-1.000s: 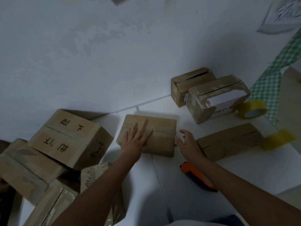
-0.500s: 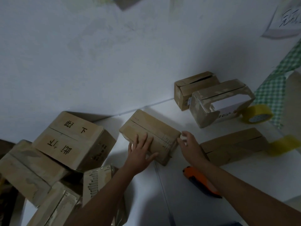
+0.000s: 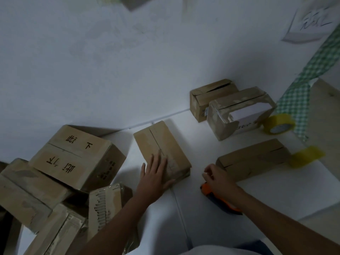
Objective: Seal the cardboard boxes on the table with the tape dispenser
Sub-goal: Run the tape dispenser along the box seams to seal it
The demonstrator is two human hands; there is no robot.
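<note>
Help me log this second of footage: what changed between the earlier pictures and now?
The box under the left hand was turned from lying crosswise to pointing away, its seam now running lengthwise. The right hand let go of its corner and drew back above the orange tape dispenser. The other boxes and tape rolls stayed put.

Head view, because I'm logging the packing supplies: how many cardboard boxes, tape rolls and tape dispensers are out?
Cardboard boxes: 8 (4 of them in the pile on the left, partly hidden)
Yellow tape rolls: 2 (the nearer one is blurred)
Orange tape dispenser: 1
Total: 11
</note>
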